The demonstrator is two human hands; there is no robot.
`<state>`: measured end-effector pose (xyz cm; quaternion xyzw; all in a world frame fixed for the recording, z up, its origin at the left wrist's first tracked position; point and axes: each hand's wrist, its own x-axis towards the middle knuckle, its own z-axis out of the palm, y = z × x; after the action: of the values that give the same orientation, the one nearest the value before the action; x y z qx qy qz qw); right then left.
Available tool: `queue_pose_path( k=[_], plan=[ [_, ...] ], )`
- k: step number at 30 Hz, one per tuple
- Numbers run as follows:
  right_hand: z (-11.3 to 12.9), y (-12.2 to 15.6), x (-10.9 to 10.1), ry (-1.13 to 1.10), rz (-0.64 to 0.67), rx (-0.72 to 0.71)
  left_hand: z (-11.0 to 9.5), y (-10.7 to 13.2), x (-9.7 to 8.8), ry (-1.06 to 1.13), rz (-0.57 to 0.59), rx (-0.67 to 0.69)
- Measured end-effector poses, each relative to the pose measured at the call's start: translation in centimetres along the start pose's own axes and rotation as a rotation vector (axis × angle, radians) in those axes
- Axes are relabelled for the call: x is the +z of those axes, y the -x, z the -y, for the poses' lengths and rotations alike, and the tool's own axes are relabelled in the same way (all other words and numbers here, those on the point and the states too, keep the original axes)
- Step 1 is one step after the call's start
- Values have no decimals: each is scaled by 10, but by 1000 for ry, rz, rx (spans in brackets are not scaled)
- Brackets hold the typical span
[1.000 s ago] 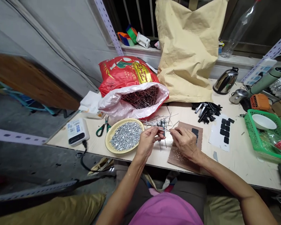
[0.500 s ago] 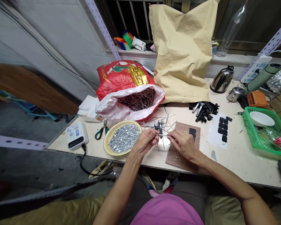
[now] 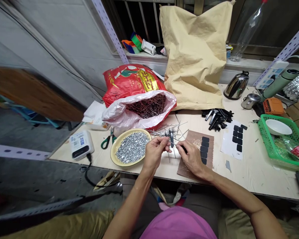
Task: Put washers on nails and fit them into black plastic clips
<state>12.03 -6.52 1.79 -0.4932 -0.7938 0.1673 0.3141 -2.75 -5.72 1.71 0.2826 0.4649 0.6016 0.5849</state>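
Here the left hand [image 3: 156,151] and right hand [image 3: 191,156] face each other above the pale wooden desk [image 3: 251,176], fingertips pinching a thin, silvery metal rod [image 3: 174,144] that bridges the gap between them. Slim black plastic pieces [image 3: 171,136] sit just beyond; the oval yellow bowl [image 3: 114,156] of small silvery metal parts lies just beside the left hand, a flat brown board [image 3: 183,168] beneath the right.

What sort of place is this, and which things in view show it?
Probably a small, makeshift workshop: the table holds a yellow dish of small metal parts, a pile of thin metal rods and a heap of black pieces.
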Motion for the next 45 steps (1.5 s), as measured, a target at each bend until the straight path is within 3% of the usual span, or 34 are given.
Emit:
queue_pose_path(
  k=[3,6,12,16,19,26,29,34,38,41,43,45],
  plan=[
    [-4,2,0,157,29,-45,-2,-5,-5,8,82,-133],
    [-4,2,1,199,51,-46,0,-6,-7,-23,86,-169],
    [2,-6,6,299,105,-107,10,-2,-6,-98,48,-52],
    [5,-12,5,315,161,-54,8,-4,-13,-136,41,14],
    [3,-11,4,396,172,-90,7,-7,-18,-126,-2,45],
    [-4,-11,11,557,-141,-291,12,-7,-11,-28,-18,-12],
    [-4,-13,14,519,-170,-313,13,-9,-10,58,-19,-68],
    [-3,-15,12,224,65,-72,9,-10,-16,29,27,-86],
    [-2,-22,10,-271,331,239,7,-11,-23,-60,46,-66],
    [-3,-28,11,-644,532,527,7,-13,-25,-62,63,-127],
    [-3,-29,11,-741,569,609,7,-14,-26,-42,75,-193],
    [-3,-29,9,-716,535,583,7,-14,-26,-3,76,-246]
  ],
)
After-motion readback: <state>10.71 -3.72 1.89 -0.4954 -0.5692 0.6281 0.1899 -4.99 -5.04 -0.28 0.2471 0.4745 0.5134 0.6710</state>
